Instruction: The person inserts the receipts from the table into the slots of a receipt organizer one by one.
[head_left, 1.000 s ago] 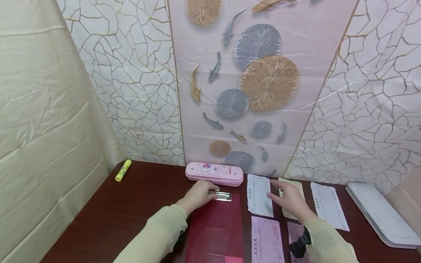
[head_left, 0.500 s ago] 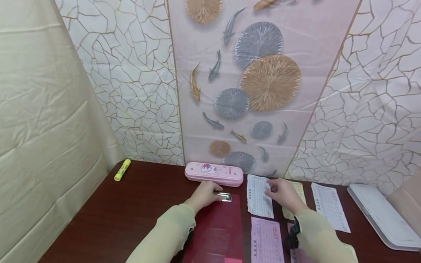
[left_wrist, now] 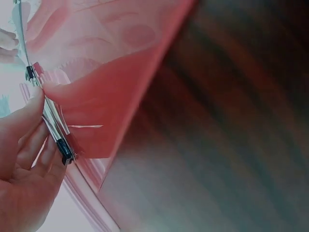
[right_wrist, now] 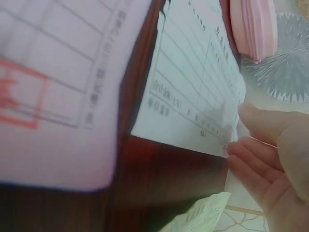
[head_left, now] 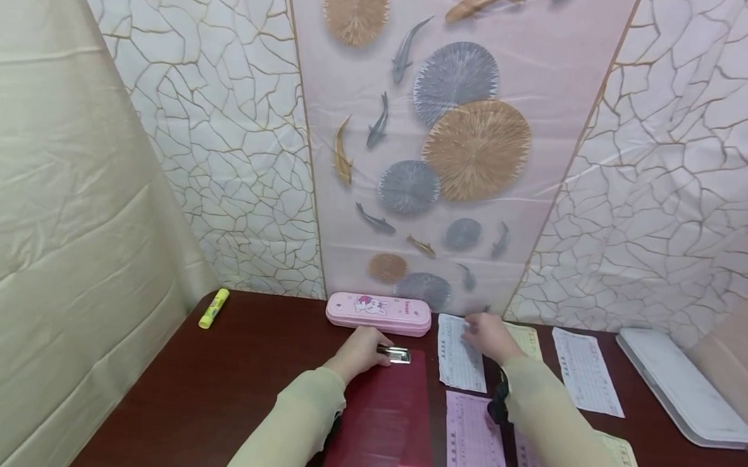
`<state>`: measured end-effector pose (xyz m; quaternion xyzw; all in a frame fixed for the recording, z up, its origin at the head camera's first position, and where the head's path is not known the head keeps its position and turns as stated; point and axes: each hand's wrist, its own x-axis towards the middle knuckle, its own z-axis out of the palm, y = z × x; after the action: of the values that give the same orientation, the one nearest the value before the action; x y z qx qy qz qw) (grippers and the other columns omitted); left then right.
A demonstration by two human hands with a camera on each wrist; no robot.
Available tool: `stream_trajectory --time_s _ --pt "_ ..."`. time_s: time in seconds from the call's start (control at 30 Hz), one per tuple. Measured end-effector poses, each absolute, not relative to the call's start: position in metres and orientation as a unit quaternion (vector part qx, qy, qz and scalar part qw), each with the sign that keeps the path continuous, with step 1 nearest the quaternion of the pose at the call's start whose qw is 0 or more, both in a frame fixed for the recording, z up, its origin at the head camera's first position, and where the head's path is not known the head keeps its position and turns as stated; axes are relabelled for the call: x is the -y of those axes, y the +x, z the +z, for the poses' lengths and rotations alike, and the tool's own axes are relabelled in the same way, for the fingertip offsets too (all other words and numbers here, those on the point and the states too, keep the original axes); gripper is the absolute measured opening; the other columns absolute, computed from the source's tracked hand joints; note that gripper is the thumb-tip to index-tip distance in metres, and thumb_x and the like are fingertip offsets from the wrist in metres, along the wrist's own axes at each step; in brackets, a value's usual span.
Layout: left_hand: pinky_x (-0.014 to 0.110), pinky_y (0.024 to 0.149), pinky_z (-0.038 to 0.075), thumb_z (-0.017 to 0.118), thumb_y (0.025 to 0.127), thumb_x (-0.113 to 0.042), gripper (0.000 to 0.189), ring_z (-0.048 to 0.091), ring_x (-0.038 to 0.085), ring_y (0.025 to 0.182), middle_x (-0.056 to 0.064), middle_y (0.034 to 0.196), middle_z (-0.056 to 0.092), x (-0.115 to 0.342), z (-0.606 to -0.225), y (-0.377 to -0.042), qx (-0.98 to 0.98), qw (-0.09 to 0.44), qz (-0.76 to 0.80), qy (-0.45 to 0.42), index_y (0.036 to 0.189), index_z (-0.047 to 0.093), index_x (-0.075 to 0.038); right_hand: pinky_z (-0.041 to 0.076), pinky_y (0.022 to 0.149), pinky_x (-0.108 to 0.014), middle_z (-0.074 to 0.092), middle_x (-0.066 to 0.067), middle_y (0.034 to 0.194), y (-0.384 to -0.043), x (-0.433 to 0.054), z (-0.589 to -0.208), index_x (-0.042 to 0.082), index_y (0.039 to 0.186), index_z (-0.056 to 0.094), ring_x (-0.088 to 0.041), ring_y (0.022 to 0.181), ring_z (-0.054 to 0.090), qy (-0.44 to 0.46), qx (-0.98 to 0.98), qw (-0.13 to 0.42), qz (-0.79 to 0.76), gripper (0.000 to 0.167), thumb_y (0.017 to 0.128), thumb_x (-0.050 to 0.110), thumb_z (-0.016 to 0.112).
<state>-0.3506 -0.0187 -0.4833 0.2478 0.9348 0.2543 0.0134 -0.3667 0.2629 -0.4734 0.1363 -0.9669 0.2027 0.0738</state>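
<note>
My left hand grips the silver metal clip of a see-through red clipboard, which lies on the table. In the left wrist view the thumb and fingers close around the clip, and the clipboard's red sheet stretches off to the right. My right hand is at the right edge of a white printed paper slip. In the right wrist view its thumb and fingertips are right at the edge of that slip, with a gap between thumb and fingers.
A pink pencil case lies behind the clipboard. Purple slips, yellow slips and another white slip lie around the right arm. A white case lies far right, a yellow glue stick far left.
My right hand has moved left and slightly up from between the slips to the white slip's right edge, its fingers drawing together. My left hand stays at the clip, shifted slightly right.
</note>
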Motion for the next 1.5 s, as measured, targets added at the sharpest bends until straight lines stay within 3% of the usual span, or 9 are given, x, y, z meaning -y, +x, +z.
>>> stream_trajectory --time_s 0.13,0.3,0.57,0.73,1.03,1.3,1.43,1.5 --pt "0.023 0.081 0.05 0.081 0.073 -0.016 0.022 0.064 0.009 0.089 -0.003 0.09 0.073 0.015 -0.482 -0.348 -0.939 0.016 0.244 0.243 0.094 0.077 -0.011 0.049 0.078 -0.048 0.067 -0.02 0.087 -0.372 -0.268 -0.481 -0.011 0.101 0.065 -0.032 0.082 0.063 0.137 0.972 0.072 0.178 0.032 0.076 0.008 0.074" --pt "0.024 0.085 0.049 0.082 0.072 -0.018 0.024 0.064 0.011 0.094 -0.003 0.091 0.073 0.014 -0.483 -0.348 -0.94 0.012 0.236 0.247 0.095 0.077 -0.011 0.048 0.074 -0.047 0.063 -0.013 0.078 -0.375 -0.271 -0.484 -0.005 0.089 0.066 -0.027 0.074 0.059 0.139 0.971 0.088 0.172 0.021 0.077 0.009 0.074" --pt "0.025 0.088 0.048 0.082 0.072 -0.02 0.027 0.064 0.011 0.096 -0.006 0.093 0.073 0.011 -0.483 -0.352 -0.949 0.02 0.208 0.238 0.097 0.077 -0.013 0.048 0.076 -0.048 0.065 -0.016 0.082 -0.38 -0.269 -0.483 -0.006 0.087 0.066 -0.032 0.079 0.061 0.129 0.976 0.092 0.152 0.022 0.078 0.012 0.075" --pt "0.024 0.085 0.048 0.082 0.071 -0.02 0.025 0.064 0.01 0.092 -0.007 0.091 0.073 0.008 -0.48 -0.352 -0.953 0.005 0.18 0.243 0.095 0.077 -0.014 0.047 0.072 -0.049 0.063 -0.015 0.077 -0.384 -0.266 -0.481 -0.004 0.083 0.066 -0.03 0.072 0.058 0.122 0.977 0.093 0.145 0.021 0.077 0.014 0.076" --pt "0.021 0.079 0.049 0.083 0.069 -0.022 0.023 0.063 0.009 0.084 -0.007 0.085 0.072 0.008 -0.48 -0.35 -0.954 -0.021 0.163 0.25 0.09 0.077 -0.014 0.046 0.088 -0.05 0.063 -0.026 0.099 -0.388 -0.264 -0.484 -0.011 0.097 0.065 -0.042 0.097 0.058 0.141 0.976 0.084 0.143 0.027 0.077 0.006 0.074" --pt "0.021 0.081 0.049 0.083 0.07 -0.022 0.024 0.064 0.009 0.087 -0.006 0.088 0.073 0.013 -0.48 -0.35 -0.954 -0.021 0.163 0.25 0.092 0.077 -0.014 0.046 0.085 -0.051 0.061 -0.023 0.094 -0.391 -0.265 -0.488 -0.009 0.099 0.058 -0.039 0.092 0.058 0.117 0.965 0.094 0.214 0.028 0.078 0.003 0.072" --pt "0.021 0.082 0.049 0.083 0.07 -0.022 0.025 0.065 0.009 0.089 -0.006 0.088 0.073 0.014 -0.479 -0.35 -0.955 -0.019 0.163 0.248 0.092 0.077 -0.014 0.047 0.072 -0.045 0.061 -0.014 0.081 -0.391 -0.268 -0.489 -0.003 0.085 0.061 -0.03 0.077 0.057 0.098 0.968 0.087 0.213 0.01 0.082 0.003 0.068" --pt "0.022 0.083 0.049 0.083 0.071 -0.021 0.025 0.065 0.01 0.09 -0.006 0.089 0.073 0.014 -0.48 -0.351 -0.955 -0.013 0.167 0.245 0.093 0.077 -0.014 0.045 0.064 -0.04 0.059 -0.01 0.073 -0.39 -0.27 -0.489 0.0 0.077 0.061 -0.024 0.068 0.053 0.094 0.97 0.082 0.207 0.009 0.083 0.003 0.067"
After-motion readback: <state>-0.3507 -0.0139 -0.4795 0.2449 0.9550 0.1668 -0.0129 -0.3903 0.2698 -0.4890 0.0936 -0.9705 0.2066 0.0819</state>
